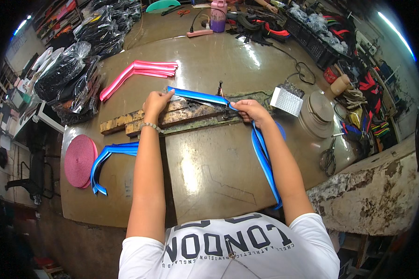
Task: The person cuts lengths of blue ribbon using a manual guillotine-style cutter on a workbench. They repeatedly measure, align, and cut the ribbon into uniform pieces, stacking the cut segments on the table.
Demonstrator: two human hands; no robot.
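A blue webbing strap (197,96) is stretched between my two hands above a worn wooden jig (174,117). My left hand (159,102) pinches its left end between thumb and fingers. At the right, my right hand (248,110) grips the same strap beside a small dark upright fitting (220,89). A long loop of blue webbing (265,157) hangs below my right hand and runs toward the table's front edge. Several cut blue straps (117,149) lie folded left of my left forearm, partly hidden by it. A bundle of pink straps (136,68) lies farther back.
A pink webbing roll (80,161) lies at left, beige webbing rolls (317,113) at right near scissors (330,160). A white gridded block (287,101), a power strip (199,33) with a cable, a bottle (218,17), plastic-wrapped bundles (70,80) and a black crate (310,42) surround the work area. Another person's hand (272,8) shows at the far side.
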